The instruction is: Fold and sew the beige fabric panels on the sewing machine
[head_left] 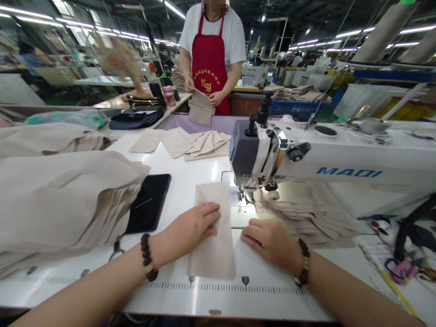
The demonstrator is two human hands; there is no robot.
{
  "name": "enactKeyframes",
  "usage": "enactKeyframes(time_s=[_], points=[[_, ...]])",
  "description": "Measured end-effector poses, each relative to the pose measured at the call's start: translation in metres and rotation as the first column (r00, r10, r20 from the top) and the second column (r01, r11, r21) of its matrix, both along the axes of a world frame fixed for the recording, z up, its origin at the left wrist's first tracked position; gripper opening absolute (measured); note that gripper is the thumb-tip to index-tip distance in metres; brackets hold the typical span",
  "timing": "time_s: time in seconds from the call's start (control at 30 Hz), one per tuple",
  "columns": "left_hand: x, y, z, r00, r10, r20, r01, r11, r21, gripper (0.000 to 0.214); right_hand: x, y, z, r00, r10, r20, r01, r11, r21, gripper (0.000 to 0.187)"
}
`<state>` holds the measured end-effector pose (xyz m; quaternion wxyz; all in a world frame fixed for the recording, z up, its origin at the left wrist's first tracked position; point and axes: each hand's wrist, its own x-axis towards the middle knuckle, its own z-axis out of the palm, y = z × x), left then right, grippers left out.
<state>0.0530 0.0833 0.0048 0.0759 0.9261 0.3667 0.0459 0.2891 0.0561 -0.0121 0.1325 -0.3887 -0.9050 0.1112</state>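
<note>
A narrow beige fabric piece (213,254) lies lengthwise on the white table, left of the sewing machine's needle. My left hand (189,229) rests flat on its upper half, fingers stretched out and pressing the cloth down. To the right of the piece, just in front of the needle plate (241,219), my right hand (274,240) sits on the tabletop. Its fingers are curled together, and nothing shows in them. The presser foot (247,196) of the white sewing machine (327,150) stands beyond both hands, apart from the fabric piece.
Stacked beige panels (68,195) fill the left side, beside a black phone (150,202). More beige pieces (197,143) lie at the back. Layered cloth (306,213) sits under the machine arm. A co-worker in a red apron (209,59) holds fabric across the table. Pink-handled snips (403,270) lie right.
</note>
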Motion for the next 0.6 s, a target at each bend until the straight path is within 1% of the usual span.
enactKeyframes(time_s=[0.1,0.17,0.27,0.33,0.4,0.47,0.5,0.57,0.6], points=[[-0.005,-0.003,0.0,0.999,-0.031,0.032,0.032,0.999,-0.027,0.031,0.001,0.001,0.0,0.999,0.012,-0.031,-0.011,1.0,0.011,0.029],[-0.01,-0.007,0.004,0.996,-0.063,0.058,0.067,0.996,-0.064,0.029,0.002,0.001,0.001,0.998,0.023,-0.056,-0.022,1.0,0.023,0.03],[-0.016,-0.011,0.012,0.992,-0.089,0.084,0.1,0.986,-0.135,0.032,0.003,0.002,0.001,0.996,0.036,-0.079,-0.033,0.999,0.042,0.033],[-0.015,-0.008,0.015,0.992,-0.088,0.092,0.101,0.983,-0.153,0.031,0.003,0.002,-0.001,0.995,0.049,-0.085,-0.044,0.997,0.062,0.035],[-0.012,0.0,0.015,0.994,-0.079,0.075,0.088,0.988,-0.128,0.03,0.003,0.003,-0.001,0.994,0.061,-0.088,-0.053,0.995,0.088,0.036],[-0.009,0.009,0.017,0.999,-0.036,0.037,0.038,0.997,-0.071,0.028,0.003,0.003,0.003,0.994,0.073,-0.077,-0.06,0.985,0.16,0.036],[-0.009,0.012,0.02,0.999,-0.003,0.036,0.004,0.999,-0.045,0.029,0.004,0.002,0.007,0.995,0.077,-0.059,-0.062,0.972,0.228,0.036],[-0.014,0.006,0.03,0.991,0.066,0.115,-0.061,0.997,-0.042,0.034,0.008,-0.003,0.019,0.997,0.077,-0.014,-0.066,0.92,0.386,0.035],[-0.019,-0.004,0.036,0.978,0.081,0.192,-0.066,0.994,-0.085,0.036,0.012,-0.007,0.026,0.998,0.066,0.004,-0.06,0.891,0.451,0.034]])
